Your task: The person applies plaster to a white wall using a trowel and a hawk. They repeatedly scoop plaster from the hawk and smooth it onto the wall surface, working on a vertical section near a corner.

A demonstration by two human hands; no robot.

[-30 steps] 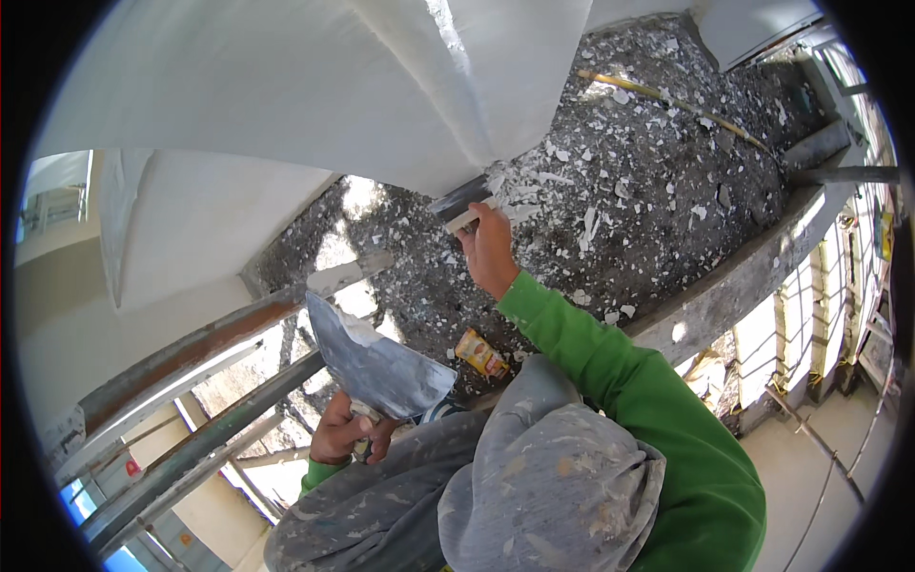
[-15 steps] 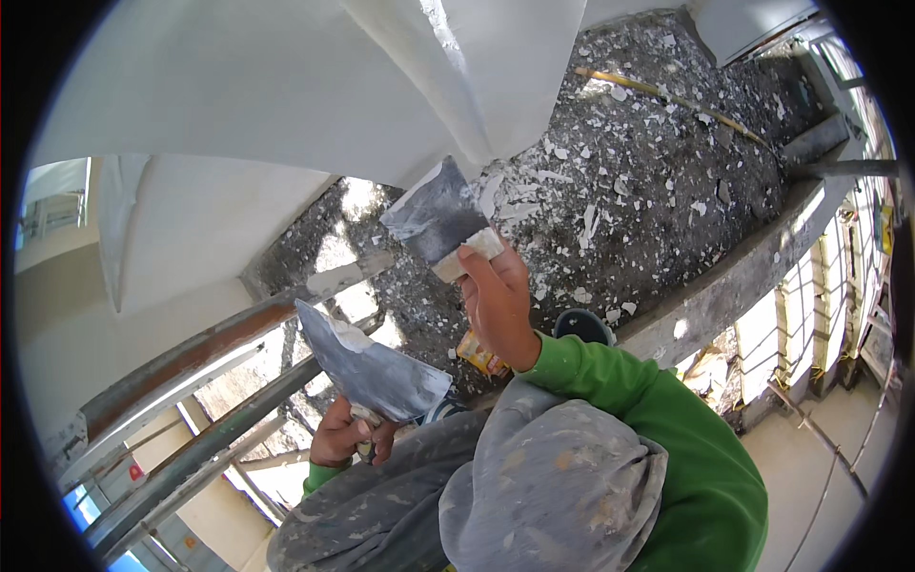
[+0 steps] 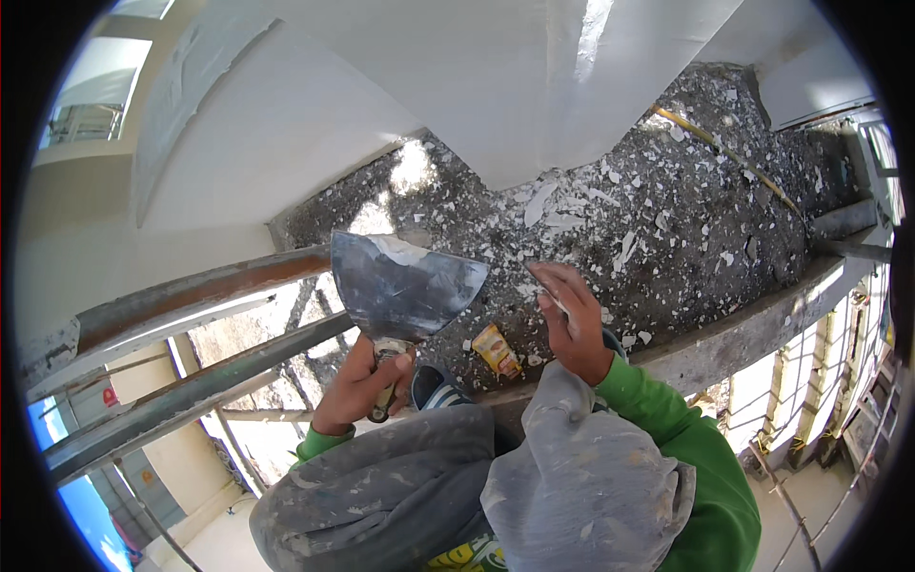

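My left hand (image 3: 367, 383) is closed round the handle of a wide putty knife (image 3: 405, 294), its grey blade pointing up and away. White putty clings along part of the blade's far edge. My right hand (image 3: 579, 329), to the right of the blade and apart from it, grips a flat scraper (image 3: 546, 280). That scraper is turned nearly edge-on, so little of its face shows. Beyond both hands stands a white wall corner (image 3: 534, 114), a brighter streak running down it.
Pale flakes litter the dark rough floor (image 3: 686, 229). A yellow packet (image 3: 498, 351) lies near my sandalled foot (image 3: 438, 389). Metal rails (image 3: 205, 381) cross at left, a concrete ledge (image 3: 743, 324) runs along the right, and a yellowish stick (image 3: 724, 153) rests farther off.
My right hand has drawn back from the wall corner and turned its scraper edge-on. My left hand has raised the putty knife up and right. The view has shifted.
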